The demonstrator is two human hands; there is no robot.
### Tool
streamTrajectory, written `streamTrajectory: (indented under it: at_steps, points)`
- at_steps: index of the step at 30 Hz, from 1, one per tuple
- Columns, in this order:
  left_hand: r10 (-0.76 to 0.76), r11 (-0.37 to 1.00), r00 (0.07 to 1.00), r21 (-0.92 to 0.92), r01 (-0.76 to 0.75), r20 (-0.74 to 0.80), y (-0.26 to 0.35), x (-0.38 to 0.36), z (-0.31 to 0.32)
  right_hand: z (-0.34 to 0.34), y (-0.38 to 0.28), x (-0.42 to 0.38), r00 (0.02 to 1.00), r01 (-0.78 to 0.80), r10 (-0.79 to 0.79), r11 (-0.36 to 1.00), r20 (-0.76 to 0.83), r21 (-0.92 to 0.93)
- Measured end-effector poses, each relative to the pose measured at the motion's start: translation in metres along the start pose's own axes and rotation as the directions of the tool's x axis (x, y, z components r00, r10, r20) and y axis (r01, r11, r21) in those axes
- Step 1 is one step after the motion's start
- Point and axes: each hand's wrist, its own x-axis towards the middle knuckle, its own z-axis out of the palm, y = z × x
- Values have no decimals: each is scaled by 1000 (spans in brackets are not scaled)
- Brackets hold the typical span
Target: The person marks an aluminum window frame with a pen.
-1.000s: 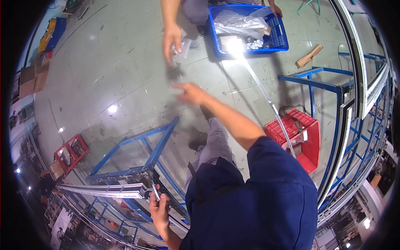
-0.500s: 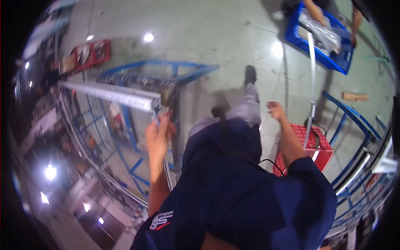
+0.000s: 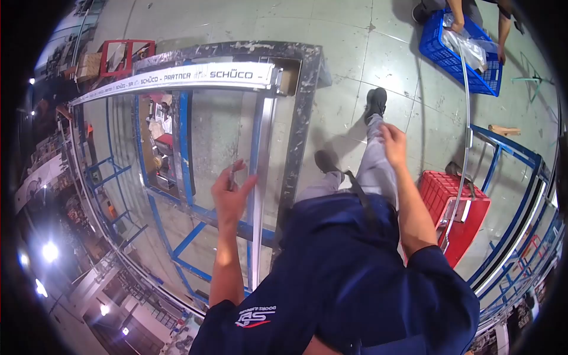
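My left hand (image 3: 231, 198) is beside an upright silver profile (image 3: 260, 177), thumb apart from its curled fingers. Something small and greyish, too small to name, shows between them. A long silver profile with SCHÜCO lettering (image 3: 195, 77) meets the upright one at a corner above this hand. Both lie over a worn dark-edged frame (image 3: 302, 118) with blue bars. Over my right leg, my right hand (image 3: 393, 145) has its fingers curled together; what they hold, if anything, is hidden.
Another person's hands (image 3: 455, 23) reach into a blue crate (image 3: 494, 77) holding plastic-wrapped items. A red crate (image 3: 438, 192) stands right of my legs, with a thin long strip (image 3: 467, 112) across it. Blue racks (image 3: 520, 151) are at the right, a red crate (image 3: 112, 59) at the upper left.
The view has shifted, and the lettered profile's end now appears higher and further right. My left hand is away from that end, beside the upright profile. My right hand appears slightly higher.
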Motion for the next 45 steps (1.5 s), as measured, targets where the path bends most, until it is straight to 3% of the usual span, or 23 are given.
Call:
streamTrajectory:
  at_steps: [3,4,7,11,14,18,21,22,26,29,30,33,37,39,41,43,45]
  points:
    - [-18,999,989,-44,25,149,-23,-8,1,93,-91,-23,958,285,-285,943,-22,173]
    - [-16,998,983,-55,26,182,-23,-10,3,110,-130,-28,935,354,-354,933,-14,66]
    - [-20,994,970,-104,46,242,-38,-9,12,145,-196,-8,730,683,-683,730,16,2]
    - [-90,970,954,-193,149,287,-67,-5,28,188,-212,36,567,811,-822,569,60,135]
    - [-148,959,939,-185,213,311,-80,-3,29,200,-201,48,656,732,-689,681,309,-34]
    - [-114,976,945,-145,165,307,-76,-2,31,202,-195,46,636,755,-719,655,280,-32]
    - [-108,972,939,-165,169,325,-76,-1,30,198,-191,58,531,835,-796,550,290,-21]
    - [-104,968,938,-182,172,331,-77,0,29,199,-187,66,449,886,-864,463,229,8]
    - [-88,971,940,-183,155,328,-74,2,28,190,-194,78,449,866,-828,496,335,67]
    - [-75,973,945,-186,139,318,-73,3,31,193,-193,84,473,826,-810,545,346,147]
    - [-75,974,945,-179,138,319,-74,2,31,185,-202,80,558,719,-679,682,477,129]
    - [-75,973,947,-185,138,313,-75,3,32,172,-220,84,561,618,-550,776,619,128]
    - [-56,974,953,-193,117,297,-77,3,34,180,-214,84,559,689,-647,710,518,144]
    - [-74,974,953,-184,132,294,-75,3,34,190,-203,96,468,707,-753,633,462,315]
    - [-87,976,951,-168,141,296,-75,3,33,193,-200,98,448,705,-779,610,440,362]
    - [-94,978,949,-148,144,301,-76,3,31,187,-205,93,494,696,-732,656,469,291]
    - [-112,977,946,-139,161,303,-75,5,31,195,-197,100,455,693,-782,611,426,383]
